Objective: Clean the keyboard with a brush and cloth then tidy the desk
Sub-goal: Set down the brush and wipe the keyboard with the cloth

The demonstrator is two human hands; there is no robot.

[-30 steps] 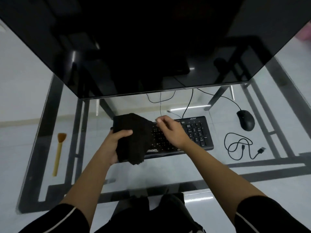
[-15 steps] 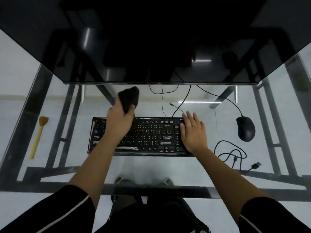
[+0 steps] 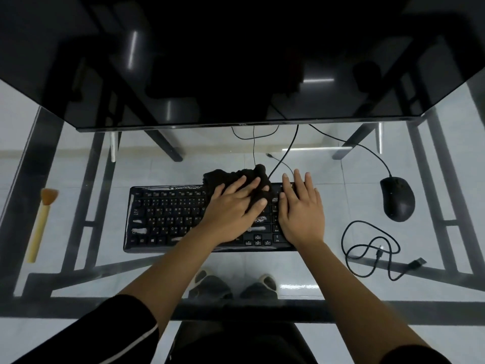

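Observation:
A black keyboard (image 3: 168, 216) lies flat on the glass desk (image 3: 328, 269) in front of me. A dark cloth (image 3: 225, 176) is spread over the keyboard's upper middle, and my left hand (image 3: 233, 206) presses flat on it with fingers spread. My right hand (image 3: 300, 208) rests palm down on the keyboard's number pad, fingers apart, holding nothing. A brush (image 3: 42, 224) with a wooden handle and orange bristles lies on the desk at far left, away from both hands.
A large dark monitor (image 3: 236, 61) stands behind the keyboard. A black mouse (image 3: 397, 198) sits at right, with a loose coiled USB cable (image 3: 372, 248) below it. Cables run from the keyboard toward the monitor. My feet show through the glass.
My left hand brought the bunched cloth down from behind the keyboard and flattened it on the keys, further right. The right hand stayed on the keyboard's right end.

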